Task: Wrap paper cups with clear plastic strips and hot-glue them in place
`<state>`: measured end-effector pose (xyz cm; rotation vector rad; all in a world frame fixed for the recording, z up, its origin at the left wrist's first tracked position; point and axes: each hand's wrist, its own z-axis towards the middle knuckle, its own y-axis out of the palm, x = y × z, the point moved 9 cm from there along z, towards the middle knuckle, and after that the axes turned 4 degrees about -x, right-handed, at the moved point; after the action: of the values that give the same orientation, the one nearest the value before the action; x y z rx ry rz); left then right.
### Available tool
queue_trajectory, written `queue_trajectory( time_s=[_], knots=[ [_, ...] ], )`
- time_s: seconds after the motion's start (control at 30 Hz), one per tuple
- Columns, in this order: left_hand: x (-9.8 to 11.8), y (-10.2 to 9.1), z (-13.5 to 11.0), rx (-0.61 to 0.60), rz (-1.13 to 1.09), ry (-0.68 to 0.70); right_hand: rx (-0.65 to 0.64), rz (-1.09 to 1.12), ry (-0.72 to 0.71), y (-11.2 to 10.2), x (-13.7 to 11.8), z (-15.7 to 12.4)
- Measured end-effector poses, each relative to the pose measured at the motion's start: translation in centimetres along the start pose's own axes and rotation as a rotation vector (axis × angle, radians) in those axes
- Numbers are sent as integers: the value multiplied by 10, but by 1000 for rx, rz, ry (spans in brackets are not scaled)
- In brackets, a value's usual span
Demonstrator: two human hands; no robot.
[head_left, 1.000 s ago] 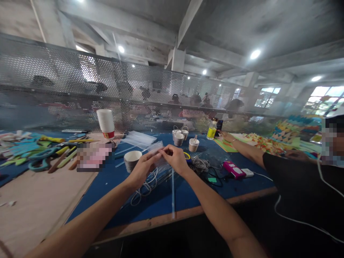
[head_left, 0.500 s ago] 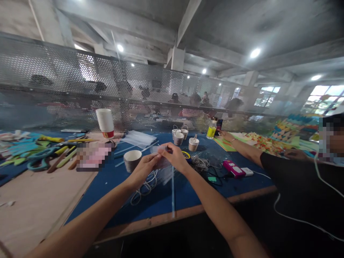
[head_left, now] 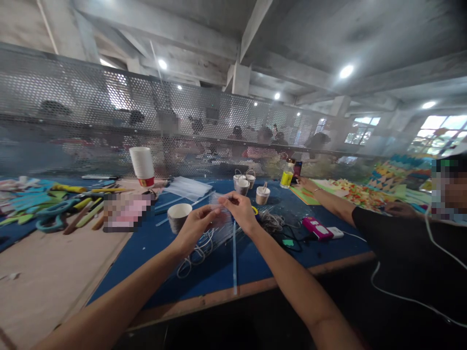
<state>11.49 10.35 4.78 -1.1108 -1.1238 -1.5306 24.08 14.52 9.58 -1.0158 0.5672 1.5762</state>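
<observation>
Above the blue table covering, my left hand (head_left: 197, 224) and my right hand (head_left: 240, 210) are close together, fingertips pinched on a thin piece of clear plastic film (head_left: 215, 198). Part of the film hangs below my fingers, and its edges are hard to make out. Just left of my left hand stands an open paper cup (head_left: 178, 214) with a grey-brown side. Looped white cord (head_left: 191, 265) lies under my left wrist. A yellow roll (head_left: 255, 210) is partly hidden behind my right hand, beside a bundle of grey string (head_left: 272, 222).
Stacked paper cups (head_left: 141, 163), scissors (head_left: 54, 214) and a stack of white translucent sheets (head_left: 188, 188) sit left. Small cups with handles (head_left: 242, 185), a yellow-labelled bottle (head_left: 286, 178) and a magenta box (head_left: 316, 228) are right. A co-worker's arm (head_left: 333, 204) reaches in.
My fingertips have drawn slightly apart, the left ones now lower than the right, and the film between them has shifted. The objects on the table stay where they were.
</observation>
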Motion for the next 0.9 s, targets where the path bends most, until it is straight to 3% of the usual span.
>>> queue_trajectory(
  time_s=[0.4, 0.63, 0.9],
  knots=[
    [1, 7, 0, -2, 52, 13, 61, -3, 28, -5, 4, 0],
    [3, 15, -4, -67, 107, 4, 62, 21, 12, -5, -1, 0],
    [2, 21, -4, -129, 127, 58, 177, 36, -2, -25, -3, 2]
  ],
)
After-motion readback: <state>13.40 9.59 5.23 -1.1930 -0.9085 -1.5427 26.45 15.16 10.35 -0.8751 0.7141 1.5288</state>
